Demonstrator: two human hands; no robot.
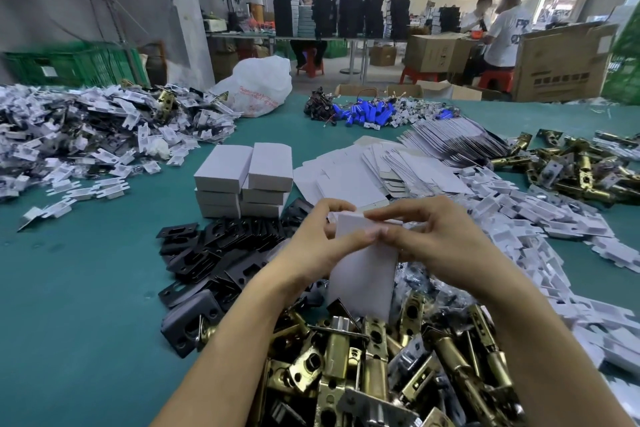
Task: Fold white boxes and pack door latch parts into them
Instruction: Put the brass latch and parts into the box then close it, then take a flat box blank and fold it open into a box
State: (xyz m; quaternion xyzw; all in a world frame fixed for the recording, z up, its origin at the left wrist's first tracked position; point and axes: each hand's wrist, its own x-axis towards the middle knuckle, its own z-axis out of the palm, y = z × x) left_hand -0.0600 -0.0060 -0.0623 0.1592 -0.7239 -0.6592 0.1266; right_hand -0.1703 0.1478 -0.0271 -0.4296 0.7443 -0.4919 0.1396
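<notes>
Treat crowding on the green table [69,270] as the chief hazard. Avoid lowering the partly folded white box [363,263] into the heap of brass latch bodies [381,378] at the near edge, directly below the work: likely to snag a flap or dent a panel. Keep forearms clear of the black strike plates [214,253] just left of that heap: easily swept across the table. Note the left hand [311,250] gripping the box's left side with curled fingers, and the right hand [440,243] pinching the upper flap. Apply even pressure from both: otherwise expect a crushed corner or a flap tucked askew, probably too weak a closure for a heavy latch.

Containers, by size:
- Brown cartons [564,62], beyond the far edge: contents not visible.
- White plastic bag [259,87], at the far edge: bulging, contents hidden.
- Stack of closed white boxes [242,180], mid-table beyond the strike plates: contents not visible.
- Flat box blanks [398,166], just right of the stack: unfolded, holding nothing.
- Box in hand, above the near edge: interior hidden, so impossible to tell whether loaded.
</notes>
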